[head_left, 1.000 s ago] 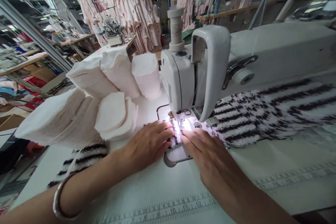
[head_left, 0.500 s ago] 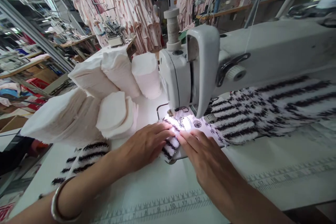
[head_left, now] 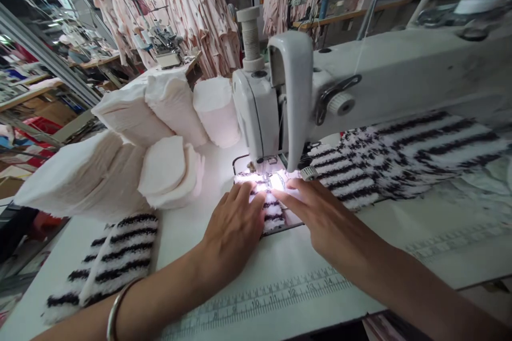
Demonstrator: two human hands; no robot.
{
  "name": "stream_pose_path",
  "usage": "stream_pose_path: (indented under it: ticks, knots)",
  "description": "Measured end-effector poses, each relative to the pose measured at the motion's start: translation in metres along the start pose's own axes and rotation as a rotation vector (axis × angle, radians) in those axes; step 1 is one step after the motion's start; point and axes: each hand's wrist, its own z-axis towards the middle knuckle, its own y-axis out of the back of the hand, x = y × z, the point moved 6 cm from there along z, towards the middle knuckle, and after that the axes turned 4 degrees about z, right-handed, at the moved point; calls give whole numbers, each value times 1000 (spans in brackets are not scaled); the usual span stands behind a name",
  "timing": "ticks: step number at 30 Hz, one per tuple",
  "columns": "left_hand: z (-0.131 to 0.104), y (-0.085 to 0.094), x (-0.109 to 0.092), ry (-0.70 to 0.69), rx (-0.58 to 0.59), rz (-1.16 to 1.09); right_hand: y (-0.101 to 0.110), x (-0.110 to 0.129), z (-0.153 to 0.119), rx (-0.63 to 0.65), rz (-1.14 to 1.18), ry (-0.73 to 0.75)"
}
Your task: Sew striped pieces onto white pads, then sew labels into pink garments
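Observation:
A small piece of black-and-white striped plush fabric lies under the lit needle area of a white sewing machine. My left hand rests on its left part, fingers bent and pressed down, thumb close to the presser foot. From the right, my right hand holds the fabric's right edge with thumb and forefinger beside the foot; its other fingers are partly hidden. Glare hides the exact stitching spot. Another striped plush piece, with a pale line down its middle, lies left of my left forearm.
Stacks of white fleecy cut pieces stand left of the machine. More striped plush fabric lies under the machine arm at right. A printed ruler runs along the table's front. Behind hang pink garments.
The striped fabric at the needle has turned, its near end swinging right. My left hand has turned to point more forward, and my right thumb and forefinger are spread wider. The camera view has shifted slightly.

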Motion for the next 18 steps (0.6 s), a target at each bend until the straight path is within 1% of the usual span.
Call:
stream_pose_path:
  ticks: [4, 8, 11, 14, 18]
  knots:
    - [-6, 8, -2, -99, 13, -169, 5, 14, -22, -122, 56, -22]
    - [-13, 13, -7, -139, 6, -219, -2, 28, -36, -202, 29, -72]
    - [-15, 14, -12, -172, -9, -213, -9, 35, -37, -244, -50, -107]
    - [-16, 14, -14, -188, -20, -198, -14, 37, -34, -248, -131, -140]
    - [-13, 9, -11, -171, 25, -189, -13, 35, -28, -264, -159, -97]
